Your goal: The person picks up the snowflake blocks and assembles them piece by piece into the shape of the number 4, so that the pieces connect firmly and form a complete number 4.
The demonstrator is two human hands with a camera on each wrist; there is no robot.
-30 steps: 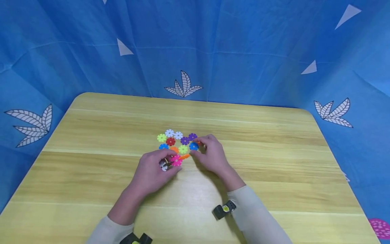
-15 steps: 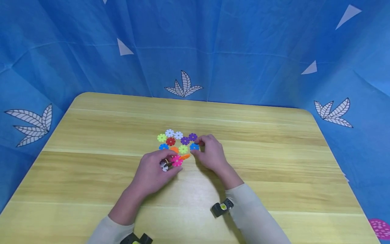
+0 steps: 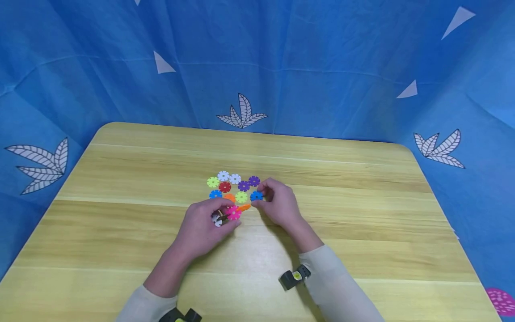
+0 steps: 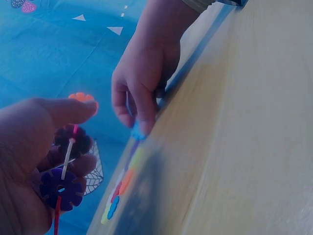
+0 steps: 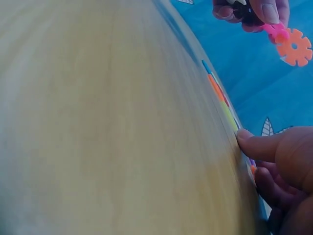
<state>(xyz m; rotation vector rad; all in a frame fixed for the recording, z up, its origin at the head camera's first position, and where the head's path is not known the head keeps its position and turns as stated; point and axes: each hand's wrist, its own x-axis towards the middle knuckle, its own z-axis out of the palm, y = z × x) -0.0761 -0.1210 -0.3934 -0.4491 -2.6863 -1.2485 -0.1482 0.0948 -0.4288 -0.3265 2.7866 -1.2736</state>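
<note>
My left hand [image 3: 207, 226] holds a chain of interlocked plastic snowflake discs above the table. An orange disc [image 5: 294, 47], a pink disc [image 3: 234, 212] and a purple disc [image 4: 61, 189] show in it; the palm hides part. To the right, my right hand [image 3: 280, 203] is low at the tabletop, thumb and index finger pinching a blue snowflake disc [image 3: 256, 196]. Loose discs lie flat just left of that hand, among them a yellow-green disc [image 3: 241, 197], two purple discs [image 3: 243, 186] and a red disc [image 3: 225, 187].
A wood-grain table [image 3: 362, 201] stretches out on both sides of the hands. Behind it hangs a blue cloth [image 3: 322, 67] with white leaf prints. Farther back in the group lie white discs [image 3: 223, 175]. Each wrist wears a black camera [image 3: 295, 277].
The blue disc at my right fingertips has slid slightly toward me. An orange bit beside those fingers has gone from sight in the head view. My left hand stays nearly still.
</note>
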